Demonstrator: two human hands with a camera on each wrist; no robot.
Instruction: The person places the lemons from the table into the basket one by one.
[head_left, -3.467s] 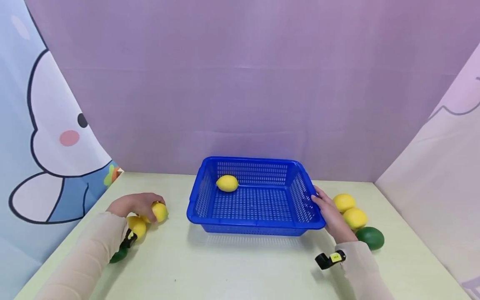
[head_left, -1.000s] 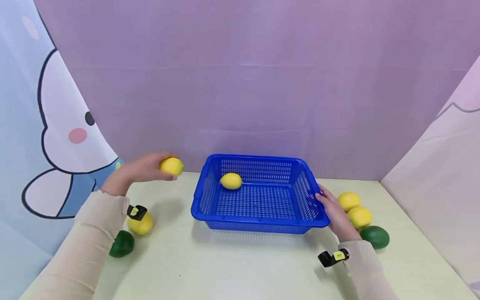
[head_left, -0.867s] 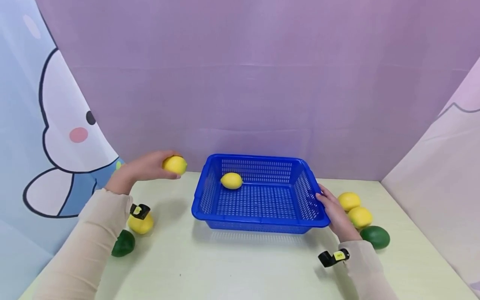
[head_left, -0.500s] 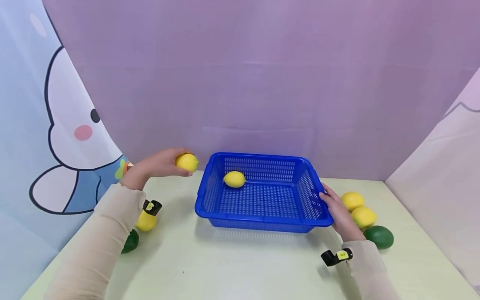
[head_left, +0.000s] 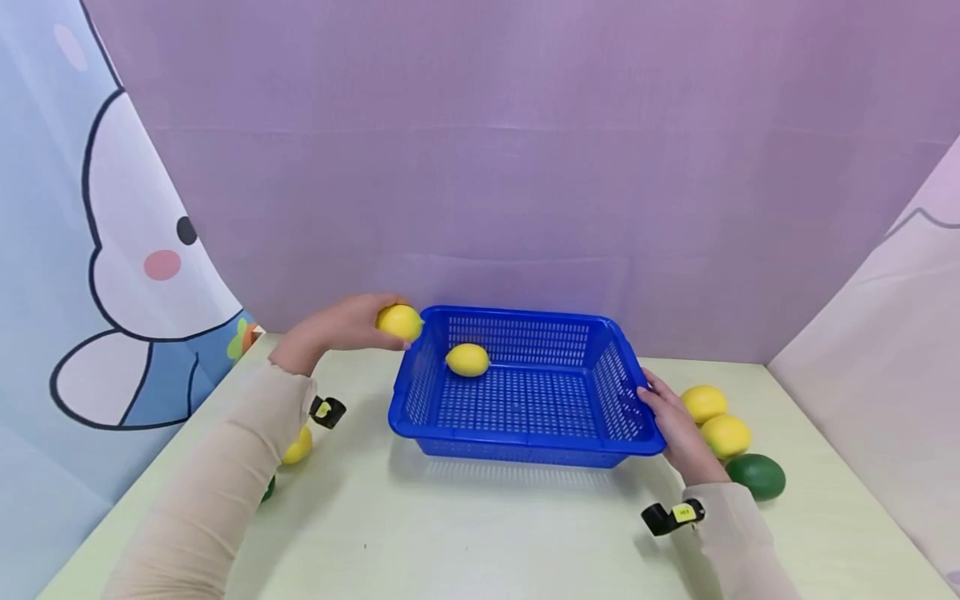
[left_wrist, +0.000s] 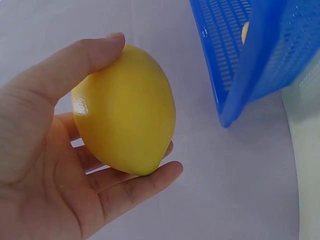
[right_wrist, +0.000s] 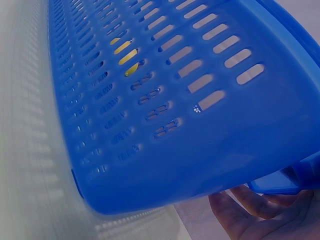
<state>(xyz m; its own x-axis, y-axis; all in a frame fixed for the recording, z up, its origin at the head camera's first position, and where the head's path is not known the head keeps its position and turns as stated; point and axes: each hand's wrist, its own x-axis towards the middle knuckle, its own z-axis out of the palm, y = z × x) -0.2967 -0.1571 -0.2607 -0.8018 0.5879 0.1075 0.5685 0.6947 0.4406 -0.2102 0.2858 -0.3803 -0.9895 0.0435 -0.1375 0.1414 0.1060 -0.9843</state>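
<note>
My left hand [head_left: 345, 325] grips a yellow lemon [head_left: 400, 322] between thumb and fingers, raised off the table beside the back left corner of a blue plastic basket [head_left: 525, 443]. In the left wrist view the thumb lies over the top of the lemon [left_wrist: 127, 112], and the fingers support its far side and underside. Another lemon [head_left: 468, 360] lies inside the basket, near its left back. My right hand [head_left: 678, 429] holds the basket's right rim, thumb on top. The right wrist view has these fingers [right_wrist: 250, 202] curled under the rim.
Right of the basket, two lemons [head_left: 726, 437] and a dark green oval fruit [head_left: 756, 477] lie on the pale table [head_left: 450, 542]. At left, another lemon [head_left: 297, 447] and a green thing [head_left: 268, 489] are partly hidden by my sleeve. A purple cloth [head_left: 525, 167] hangs behind.
My left hand has lifted the lemon from the left of the table and carried it right, up to the basket's left rim. My right hand stays on the basket.
</note>
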